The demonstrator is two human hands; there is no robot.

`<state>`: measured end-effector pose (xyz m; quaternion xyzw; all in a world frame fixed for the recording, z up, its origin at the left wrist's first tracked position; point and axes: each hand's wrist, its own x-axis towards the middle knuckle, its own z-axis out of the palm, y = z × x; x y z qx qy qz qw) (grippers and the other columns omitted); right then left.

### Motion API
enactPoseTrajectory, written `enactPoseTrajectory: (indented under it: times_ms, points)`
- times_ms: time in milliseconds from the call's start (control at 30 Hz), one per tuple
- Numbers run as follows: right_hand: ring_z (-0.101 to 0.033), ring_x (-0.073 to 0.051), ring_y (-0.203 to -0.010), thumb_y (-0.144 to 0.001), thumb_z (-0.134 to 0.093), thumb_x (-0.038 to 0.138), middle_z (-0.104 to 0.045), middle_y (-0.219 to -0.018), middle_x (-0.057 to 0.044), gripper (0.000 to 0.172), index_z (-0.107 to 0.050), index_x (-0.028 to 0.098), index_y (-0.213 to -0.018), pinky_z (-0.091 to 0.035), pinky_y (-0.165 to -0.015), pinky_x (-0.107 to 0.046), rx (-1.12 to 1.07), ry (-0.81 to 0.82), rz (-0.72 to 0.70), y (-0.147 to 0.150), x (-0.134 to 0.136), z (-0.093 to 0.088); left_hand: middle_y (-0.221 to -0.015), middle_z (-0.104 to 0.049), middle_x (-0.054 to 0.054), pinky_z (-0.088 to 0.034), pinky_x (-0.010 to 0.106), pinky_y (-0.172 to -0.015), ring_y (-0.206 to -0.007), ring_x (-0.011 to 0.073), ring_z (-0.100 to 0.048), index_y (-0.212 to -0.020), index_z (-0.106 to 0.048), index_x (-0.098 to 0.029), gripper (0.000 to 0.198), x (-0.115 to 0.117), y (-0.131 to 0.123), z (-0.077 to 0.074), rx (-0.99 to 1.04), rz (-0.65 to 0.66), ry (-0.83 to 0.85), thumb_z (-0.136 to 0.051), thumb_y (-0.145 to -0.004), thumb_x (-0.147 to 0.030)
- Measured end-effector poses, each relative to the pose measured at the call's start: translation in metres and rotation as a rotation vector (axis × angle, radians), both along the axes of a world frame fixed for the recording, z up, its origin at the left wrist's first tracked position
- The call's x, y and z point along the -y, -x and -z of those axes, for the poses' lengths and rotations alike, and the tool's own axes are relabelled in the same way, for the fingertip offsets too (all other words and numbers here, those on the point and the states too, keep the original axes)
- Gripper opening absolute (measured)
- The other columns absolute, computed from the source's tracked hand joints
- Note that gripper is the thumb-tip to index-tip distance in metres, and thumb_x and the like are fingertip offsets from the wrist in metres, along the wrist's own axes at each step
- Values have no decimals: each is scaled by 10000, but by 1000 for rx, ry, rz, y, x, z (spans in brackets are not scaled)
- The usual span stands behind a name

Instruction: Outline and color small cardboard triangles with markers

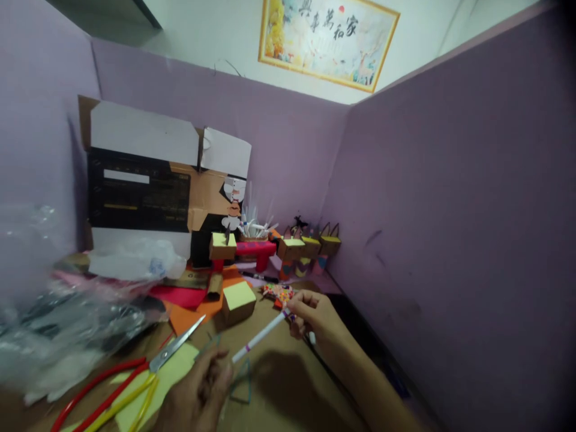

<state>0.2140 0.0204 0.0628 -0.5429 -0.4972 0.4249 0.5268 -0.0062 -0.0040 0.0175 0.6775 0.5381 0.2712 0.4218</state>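
Note:
My right hand (315, 315) is closed around one end of a thin white stick (261, 336) with a purple band, held low over the brown cardboard table (288, 384). My left hand (198, 393) sits at the bottom centre, fingers curled near the stick's other end; whether it grips the stick is unclear. Scissors (135, 375) with red and yellow handles lie just left of my left hand on a yellow paper sheet (171, 375). A small cardboard box with a yellow top (238, 303) stands beyond the hands.
Crumpled clear plastic bags (67, 324) fill the left side. A large cardboard box (148, 186) leans against the purple back wall. Small paper baskets (310, 246), a red stand (256, 249) with white sticks, and red and orange paper (189, 300) crowd the back. A purple partition (450, 240) closes the right.

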Motion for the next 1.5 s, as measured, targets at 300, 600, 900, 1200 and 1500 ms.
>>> enactPoseTrajectory:
  times_ms: [300,600,900,1200,1500]
  points:
    - [-496,-54,-338,-649,-652,412,-624,-535,7,284,-592,138,-600,-349,-340,-159,-226,66,-107,29,32,43,-800,-673,1,-444,209,-662,-729,142,-602,-890,-641,-255,262,12,-13,-3,-177,141,-489,-390,-838,-313]
    - [-480,-67,-320,-585,-688,406,-558,-453,31,284,-602,135,-574,-411,-324,-184,-299,138,-97,37,34,48,-641,-638,30,-415,201,-567,-599,135,-564,-794,-667,-214,302,8,-6,-5,-204,163,-598,-387,-818,-322]
    - [-506,-96,-356,-603,-679,398,-563,-478,5,258,-642,143,-613,-432,-370,-230,-255,32,-96,29,37,45,-458,-433,-42,-268,190,-461,-466,89,-385,-551,-570,-169,328,6,2,-15,-42,203,-107,-458,-753,-401]
    - [-564,-161,-529,-643,-641,189,-642,-636,-46,114,-697,192,-742,-445,-508,-282,150,-132,8,6,24,59,-387,-458,-34,-170,186,-389,-359,54,-303,-642,-563,-128,360,-12,10,-4,415,232,425,-518,-701,-480]
    - [-579,-150,-589,-755,-506,88,-660,-725,-46,324,-579,200,-1051,-440,-559,-249,558,-591,-81,34,48,63,-388,-533,-9,-168,184,-385,-334,56,-334,-688,-543,-134,371,-5,-1,1,454,178,496,-509,-702,-503]
